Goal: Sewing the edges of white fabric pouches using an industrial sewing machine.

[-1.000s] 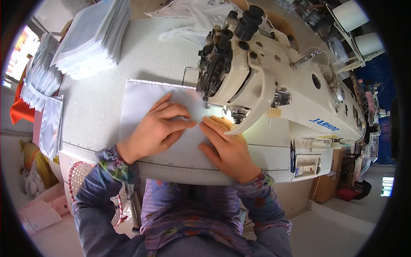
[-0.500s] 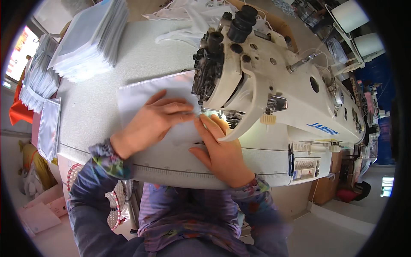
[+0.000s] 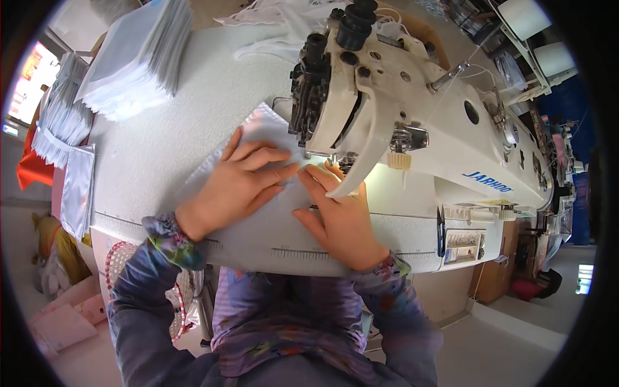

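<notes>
A pale grey-white piece of cloth lies on the sewing table, one corner pointing away from me. Its far right edge runs in under the head of a cream sewing machine. My left hand rests on the cloth left of the needle area, fingers spread and palm down. Close to the lit needle area, my right hand lies on the cloth's right part, fingers stretched forward and thumb apart. The machine's curved white guard hides some of its fingertips. Both hands' index fingertips come near each other.
A tall stack of pale flat pieces stands at the far left, beside a tied bundle. White cloth pieces lie behind the machine. Dark thread snips and a small parts tray sit at the right front edge.
The cloth has turned clockwise; its far left corner has swung up and right toward the machine. My left hand has turned with it, and its fingers are more spread. My right hand stays near the needle.
</notes>
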The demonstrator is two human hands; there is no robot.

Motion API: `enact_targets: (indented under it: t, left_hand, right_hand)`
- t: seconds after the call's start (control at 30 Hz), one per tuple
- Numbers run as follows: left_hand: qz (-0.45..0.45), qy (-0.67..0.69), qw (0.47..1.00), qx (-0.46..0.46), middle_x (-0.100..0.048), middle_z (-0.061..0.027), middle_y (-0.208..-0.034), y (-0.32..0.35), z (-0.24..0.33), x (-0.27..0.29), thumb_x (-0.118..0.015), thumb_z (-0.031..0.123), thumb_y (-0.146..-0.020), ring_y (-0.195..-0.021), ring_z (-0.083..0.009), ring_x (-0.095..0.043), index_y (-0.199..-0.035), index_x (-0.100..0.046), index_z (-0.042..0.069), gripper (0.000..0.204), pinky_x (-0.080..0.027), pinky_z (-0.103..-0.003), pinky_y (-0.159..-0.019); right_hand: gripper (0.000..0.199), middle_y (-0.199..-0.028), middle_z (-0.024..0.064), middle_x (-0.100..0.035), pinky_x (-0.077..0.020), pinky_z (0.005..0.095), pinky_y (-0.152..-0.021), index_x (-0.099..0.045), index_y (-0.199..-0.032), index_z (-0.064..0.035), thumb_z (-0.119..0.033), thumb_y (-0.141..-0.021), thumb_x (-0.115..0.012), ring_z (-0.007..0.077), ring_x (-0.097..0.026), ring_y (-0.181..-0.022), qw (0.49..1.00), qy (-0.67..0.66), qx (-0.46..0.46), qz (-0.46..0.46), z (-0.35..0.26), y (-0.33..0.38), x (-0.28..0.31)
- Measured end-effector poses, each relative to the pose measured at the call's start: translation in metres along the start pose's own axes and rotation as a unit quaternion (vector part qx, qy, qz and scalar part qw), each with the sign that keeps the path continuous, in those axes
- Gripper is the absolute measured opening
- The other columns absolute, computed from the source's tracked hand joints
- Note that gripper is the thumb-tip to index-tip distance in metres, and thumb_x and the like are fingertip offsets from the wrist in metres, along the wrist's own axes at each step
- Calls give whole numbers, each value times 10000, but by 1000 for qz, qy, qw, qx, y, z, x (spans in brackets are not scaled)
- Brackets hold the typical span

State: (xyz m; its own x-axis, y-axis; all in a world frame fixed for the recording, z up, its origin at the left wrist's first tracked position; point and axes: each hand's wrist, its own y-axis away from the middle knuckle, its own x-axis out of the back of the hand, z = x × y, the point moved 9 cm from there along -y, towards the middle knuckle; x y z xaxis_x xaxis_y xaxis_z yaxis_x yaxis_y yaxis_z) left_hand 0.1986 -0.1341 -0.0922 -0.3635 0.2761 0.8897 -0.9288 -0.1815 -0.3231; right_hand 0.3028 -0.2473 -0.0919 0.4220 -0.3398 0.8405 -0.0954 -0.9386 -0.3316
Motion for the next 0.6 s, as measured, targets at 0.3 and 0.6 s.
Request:
enact_targets:
  t: [0.3, 0.6]
  left_hand:
    - [32, -23, 986, 163, -562, -74, -1485, 19, 33, -14, -830, 308, -853, -1404, -305, -527, -1436, -654, 154, 628, -281, -652, -1245]
    - [46, 60, 992, 103, -658, -33, -1274, 27, 33, -4, -804, 146, -849, -1300, -287, -600, -1253, -781, 166, 405, -299, -628, -1246]
  right_hand:
    - [593, -1440, 108, -631, -384, 547, -1156, -642, -1428, -70, -319, -913, -799, 393, -565, -1363, 1000, -1, 5, 4, 6, 1, 9]
    - [563, -1427, 81, -670, -392, 516, -1152, -720, -1365, -140, -325, -852, -862, 353, -568, -1357, 999, -25, 5, -20, 8, 2, 14]
